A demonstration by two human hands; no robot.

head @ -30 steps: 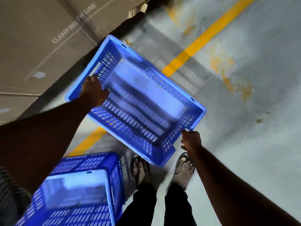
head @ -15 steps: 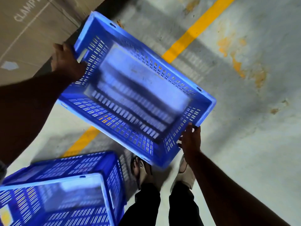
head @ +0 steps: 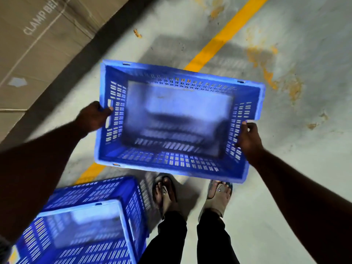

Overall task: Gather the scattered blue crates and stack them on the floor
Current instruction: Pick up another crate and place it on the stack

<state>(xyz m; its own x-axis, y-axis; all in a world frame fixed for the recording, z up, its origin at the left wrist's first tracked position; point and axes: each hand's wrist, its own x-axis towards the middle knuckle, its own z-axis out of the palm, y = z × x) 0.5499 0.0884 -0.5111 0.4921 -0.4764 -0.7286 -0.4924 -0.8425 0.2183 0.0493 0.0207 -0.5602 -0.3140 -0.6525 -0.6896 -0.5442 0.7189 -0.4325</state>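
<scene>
Lower left: stacked crates (head: 91, 225) on the floor (head: 285, 168), top one seems empty | centre: our left hand (head: 93, 118) and right hand (head: 247, 138) each grip an end of the empty crate (head: 177, 119), held above our feet (head: 165, 195) | next, we judge: swing it left, square the rims, lower evenly | far: yellow line (head: 224, 35), cardboard boxes (head: 38, 44) upper left.

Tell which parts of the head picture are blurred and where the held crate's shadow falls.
Head view: the held crate is motion-blurred, most on its bottom; the floor crate is blurred too; the yellow line is sharper; the shadow lies on concrete beyond, across that line.
</scene>
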